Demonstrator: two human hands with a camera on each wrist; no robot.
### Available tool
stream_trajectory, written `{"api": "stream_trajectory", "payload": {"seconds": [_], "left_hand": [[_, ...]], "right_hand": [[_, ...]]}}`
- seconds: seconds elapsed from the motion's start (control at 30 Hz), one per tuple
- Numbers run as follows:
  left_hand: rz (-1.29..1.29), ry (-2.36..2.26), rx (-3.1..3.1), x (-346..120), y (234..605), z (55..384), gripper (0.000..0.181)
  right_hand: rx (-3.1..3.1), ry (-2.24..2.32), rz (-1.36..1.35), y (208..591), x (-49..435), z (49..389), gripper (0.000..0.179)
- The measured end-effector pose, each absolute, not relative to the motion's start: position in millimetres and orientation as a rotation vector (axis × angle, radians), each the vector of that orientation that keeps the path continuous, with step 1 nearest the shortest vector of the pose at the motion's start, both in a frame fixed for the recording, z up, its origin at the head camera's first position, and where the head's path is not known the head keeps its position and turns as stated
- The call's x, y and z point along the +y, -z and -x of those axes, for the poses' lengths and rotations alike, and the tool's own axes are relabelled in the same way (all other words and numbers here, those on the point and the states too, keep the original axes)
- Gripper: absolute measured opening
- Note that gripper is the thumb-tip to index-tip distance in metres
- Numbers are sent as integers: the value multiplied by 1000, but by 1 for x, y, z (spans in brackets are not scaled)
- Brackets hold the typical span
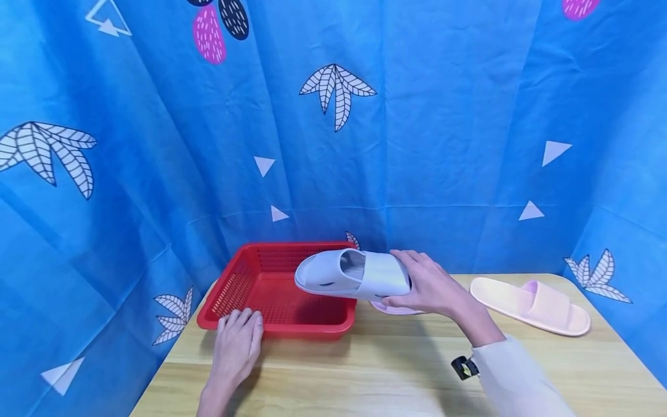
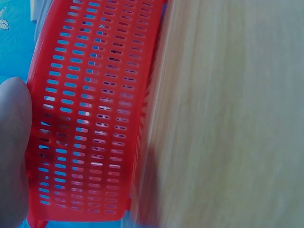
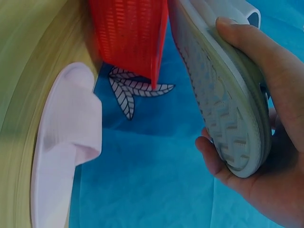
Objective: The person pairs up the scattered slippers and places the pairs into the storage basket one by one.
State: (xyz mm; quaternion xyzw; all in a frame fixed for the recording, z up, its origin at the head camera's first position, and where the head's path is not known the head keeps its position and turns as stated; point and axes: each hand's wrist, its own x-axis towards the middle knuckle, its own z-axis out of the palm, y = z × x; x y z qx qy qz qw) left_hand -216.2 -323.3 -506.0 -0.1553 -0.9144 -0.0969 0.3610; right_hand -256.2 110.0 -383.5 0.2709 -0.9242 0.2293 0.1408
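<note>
My right hand (image 1: 419, 284) holds a pair of light grey slippers (image 1: 383, 275) in the air, over the right side of a red plastic basket (image 1: 312, 331). They are fitted together lengthwise, and the right wrist view shows one zigzag-treaded sole (image 3: 228, 114) between thumb and fingers. My left hand (image 1: 237, 344) grips the basket's near rim at its left part, fingers bent over the edge. In the left wrist view the slotted basket wall (image 2: 90, 114) stands beside part of that hand (image 2: 13, 147). A pink slipper (image 1: 398, 308) lies behind the right hand, mostly hidden.
Another pale pink slipper (image 1: 531, 304) lies toward the right end of the wooden table (image 1: 365, 376). A blue patterned curtain (image 1: 438, 145) hangs close behind the table and around its sides. A dark wrist strap piece (image 1: 464, 368) shows at the right sleeve.
</note>
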Motion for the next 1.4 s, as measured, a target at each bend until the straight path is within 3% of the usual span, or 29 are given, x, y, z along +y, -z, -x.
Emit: {"api": "stream_trajectory", "payload": {"seconds": [0.9, 1.4], "left_hand": [[422, 255, -2322, -327, 507, 217, 27], [405, 250, -2355, -323, 506, 217, 25]], "right_hand": [[-2867, -731, -824, 373, 36, 276, 101], [-2890, -625, -890, 370, -5, 289, 93]]}}
